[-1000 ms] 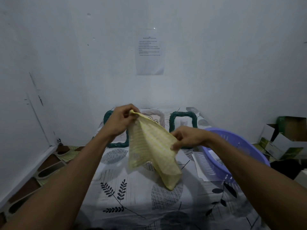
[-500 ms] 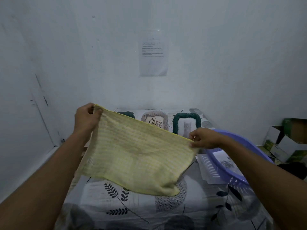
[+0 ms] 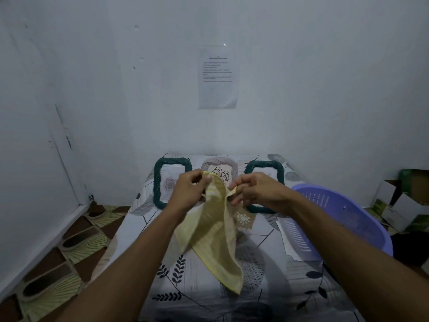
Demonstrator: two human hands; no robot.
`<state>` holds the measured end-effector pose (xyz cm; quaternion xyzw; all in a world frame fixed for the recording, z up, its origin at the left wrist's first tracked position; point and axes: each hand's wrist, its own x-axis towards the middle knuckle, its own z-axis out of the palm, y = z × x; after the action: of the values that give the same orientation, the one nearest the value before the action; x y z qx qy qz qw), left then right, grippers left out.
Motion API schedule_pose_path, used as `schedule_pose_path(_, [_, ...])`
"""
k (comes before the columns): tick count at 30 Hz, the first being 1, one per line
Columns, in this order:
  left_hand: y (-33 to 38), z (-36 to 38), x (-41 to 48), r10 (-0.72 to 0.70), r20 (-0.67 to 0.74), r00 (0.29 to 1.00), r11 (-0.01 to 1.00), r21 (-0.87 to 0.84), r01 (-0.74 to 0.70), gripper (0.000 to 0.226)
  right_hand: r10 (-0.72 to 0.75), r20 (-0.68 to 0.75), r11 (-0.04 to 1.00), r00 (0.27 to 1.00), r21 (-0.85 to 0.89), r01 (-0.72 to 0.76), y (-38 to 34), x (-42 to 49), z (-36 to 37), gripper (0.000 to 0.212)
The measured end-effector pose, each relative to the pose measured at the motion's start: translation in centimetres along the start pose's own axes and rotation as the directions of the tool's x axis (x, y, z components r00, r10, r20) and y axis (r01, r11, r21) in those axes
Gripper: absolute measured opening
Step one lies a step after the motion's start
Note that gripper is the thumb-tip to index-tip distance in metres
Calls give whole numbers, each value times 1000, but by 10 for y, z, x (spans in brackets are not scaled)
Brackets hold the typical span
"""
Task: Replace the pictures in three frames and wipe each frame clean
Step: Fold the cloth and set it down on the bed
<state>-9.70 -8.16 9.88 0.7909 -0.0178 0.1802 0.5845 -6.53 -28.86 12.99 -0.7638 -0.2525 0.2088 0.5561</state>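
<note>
A yellow cloth (image 3: 216, 238) hangs folded in the air above the table. My left hand (image 3: 189, 190) pinches one top corner and my right hand (image 3: 253, 190) pinches the other, the two hands close together. Behind them, at the table's far edge, lie three picture frames: a dark green woven frame (image 3: 157, 182) with a rose picture on the left, a pale frame (image 3: 220, 162) with a leaf drawing in the middle, partly hidden by the cloth, and a second dark green frame (image 3: 267, 165) on the right, partly behind my right hand.
The table wears a white cloth with a leaf print (image 3: 185, 275). A purple plastic basket (image 3: 343, 219) sits at the right on loose papers (image 3: 287, 242). Cardboard boxes (image 3: 404, 201) stand by the right wall. A printed sheet (image 3: 218, 77) is taped to the wall.
The cloth was stretched out wide between my hands half a second ago; now my hands have come together and the cloth hangs folded between them.
</note>
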Motion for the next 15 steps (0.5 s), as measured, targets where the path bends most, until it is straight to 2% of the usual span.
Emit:
schedule_pose_path(3, [3, 13, -6, 44, 110, 993, 999, -9, -44, 20, -105, -42, 992, 994, -73, 102, -1, -1, 5, 15])
schedule_pose_path(8, [8, 25, -15, 33, 221, 975, 994, -107, -10, 20, -269, -307, 916, 913, -374, 145, 7, 8, 7, 6])
schedule_pose_path(11, [9, 23, -17, 22, 274, 962, 979, -199, 34, 20, -320, -386, 900, 865, -409, 150, 12, 9, 8, 5])
schedule_pose_path(15, [7, 20, -16, 71, 233, 970, 987, -157, -34, 18, -335, -391, 887, 857, -438, 146, 14, 9, 9, 4])
